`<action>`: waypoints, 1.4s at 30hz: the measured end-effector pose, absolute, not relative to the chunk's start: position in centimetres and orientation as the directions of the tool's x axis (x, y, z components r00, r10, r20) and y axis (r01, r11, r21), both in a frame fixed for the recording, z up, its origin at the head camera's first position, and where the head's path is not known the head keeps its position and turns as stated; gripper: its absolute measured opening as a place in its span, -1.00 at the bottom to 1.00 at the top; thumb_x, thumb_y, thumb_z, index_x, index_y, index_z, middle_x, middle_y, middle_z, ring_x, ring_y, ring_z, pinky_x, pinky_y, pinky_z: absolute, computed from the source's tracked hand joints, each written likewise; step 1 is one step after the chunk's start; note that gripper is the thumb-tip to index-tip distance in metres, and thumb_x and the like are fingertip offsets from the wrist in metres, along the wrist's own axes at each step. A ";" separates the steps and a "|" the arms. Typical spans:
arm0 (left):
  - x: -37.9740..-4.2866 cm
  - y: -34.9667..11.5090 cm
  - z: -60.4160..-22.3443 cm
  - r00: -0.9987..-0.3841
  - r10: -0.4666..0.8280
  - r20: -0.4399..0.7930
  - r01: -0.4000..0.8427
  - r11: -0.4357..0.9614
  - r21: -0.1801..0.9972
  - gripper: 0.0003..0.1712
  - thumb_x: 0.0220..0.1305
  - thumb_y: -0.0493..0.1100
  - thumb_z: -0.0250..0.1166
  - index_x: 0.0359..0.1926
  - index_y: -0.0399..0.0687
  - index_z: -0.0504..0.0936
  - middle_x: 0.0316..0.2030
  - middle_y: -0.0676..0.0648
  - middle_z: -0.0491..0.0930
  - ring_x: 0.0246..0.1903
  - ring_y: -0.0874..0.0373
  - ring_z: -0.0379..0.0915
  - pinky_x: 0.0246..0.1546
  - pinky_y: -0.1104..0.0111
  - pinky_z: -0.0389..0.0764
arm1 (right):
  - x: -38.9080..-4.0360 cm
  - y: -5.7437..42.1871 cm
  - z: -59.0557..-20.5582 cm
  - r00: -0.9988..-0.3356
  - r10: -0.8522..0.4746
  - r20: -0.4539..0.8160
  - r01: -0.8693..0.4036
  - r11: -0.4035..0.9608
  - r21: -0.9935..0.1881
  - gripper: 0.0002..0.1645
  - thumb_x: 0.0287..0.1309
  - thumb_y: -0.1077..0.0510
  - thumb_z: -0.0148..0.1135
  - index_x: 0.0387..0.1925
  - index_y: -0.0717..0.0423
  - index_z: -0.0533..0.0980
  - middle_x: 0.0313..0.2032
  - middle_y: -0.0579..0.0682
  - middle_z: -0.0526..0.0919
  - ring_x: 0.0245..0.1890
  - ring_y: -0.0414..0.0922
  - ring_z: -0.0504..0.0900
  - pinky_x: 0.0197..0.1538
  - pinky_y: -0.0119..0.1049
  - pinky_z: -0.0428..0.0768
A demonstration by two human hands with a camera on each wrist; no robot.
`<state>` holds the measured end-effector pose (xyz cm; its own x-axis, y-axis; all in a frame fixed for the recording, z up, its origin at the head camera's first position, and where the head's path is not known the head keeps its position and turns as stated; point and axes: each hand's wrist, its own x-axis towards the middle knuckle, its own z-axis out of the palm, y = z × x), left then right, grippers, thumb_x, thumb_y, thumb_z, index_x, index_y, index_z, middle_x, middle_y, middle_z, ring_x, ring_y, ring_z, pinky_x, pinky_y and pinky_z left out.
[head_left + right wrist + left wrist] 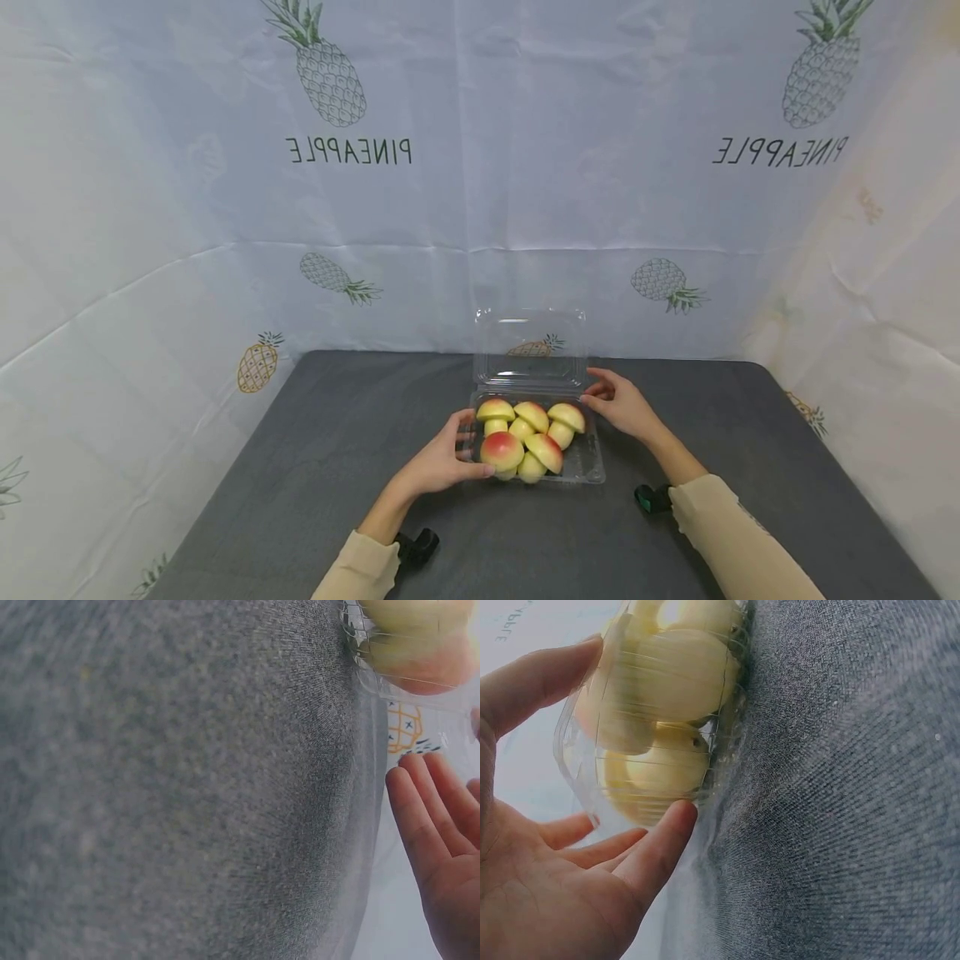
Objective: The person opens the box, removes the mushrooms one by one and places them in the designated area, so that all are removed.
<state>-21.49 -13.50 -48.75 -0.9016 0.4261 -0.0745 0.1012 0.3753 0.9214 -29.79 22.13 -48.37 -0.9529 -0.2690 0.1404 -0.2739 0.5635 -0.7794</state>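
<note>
A clear plastic clamshell container [591,454] lies on the dark table, its hinged lid [531,333] standing up at the back. Several yellow, mushroom-shaped pieces with reddish caps [502,451] fill most of the base. My left hand [441,461] holds the container's left side, thumb over the front rim and fingers along the end wall. In the left wrist view, the thumb [551,675] overlaps the rim and a fingertip meets the lower wall. At the back right corner is my right hand [622,408], thumb by the rim, its fingers [420,817] fairly straight in the right wrist view.
The grey cloth-covered table [360,442] extends to both sides of the container. A white curtain with pineapple prints [525,192] hangs right behind the table's far edge. Dark straps [417,547] sit on both wrists.
</note>
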 end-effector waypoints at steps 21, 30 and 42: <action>-21.6 -13.4 -48.8 -0.900 0.431 -0.058 0.120 0.376 0.919 0.19 0.17 0.04 0.54 0.57 -0.19 -0.01 0.50 -0.31 0.05 0.39 -0.29 0.23 0.25 -0.09 0.49 | -29.2 22.4 -48.0 -0.964 -0.251 0.092 -0.240 0.659 -0.713 -0.29 0.43 -0.05 0.25 0.40 0.30 0.35 0.02 0.21 0.66 0.06 0.19 0.63 -0.01 0.07 0.66; -21.5 -13.3 -48.5 -0.903 0.423 -0.080 0.100 0.387 0.917 0.16 0.18 0.00 0.54 0.57 -0.18 0.00 0.50 -0.31 0.05 0.37 -0.31 0.25 0.24 -0.11 0.49 | -28.1 22.6 -47.3 -0.950 -0.275 0.144 -0.297 0.670 -0.680 -0.35 0.41 -0.04 0.27 0.34 0.29 0.43 0.00 0.19 0.67 0.01 0.17 0.65 -0.01 0.11 0.65; -21.6 -13.4 -48.5 -0.903 0.422 -0.086 0.094 0.388 0.917 0.17 0.17 0.02 0.55 0.57 -0.17 0.01 0.50 -0.30 0.07 0.36 -0.29 0.27 0.22 -0.10 0.51 | -26.0 21.9 -45.5 -0.924 -0.282 0.260 -0.383 0.656 -0.651 -0.50 0.37 0.09 0.33 0.22 0.29 0.54 -0.01 0.18 0.65 -0.01 0.12 0.64 0.05 0.09 0.66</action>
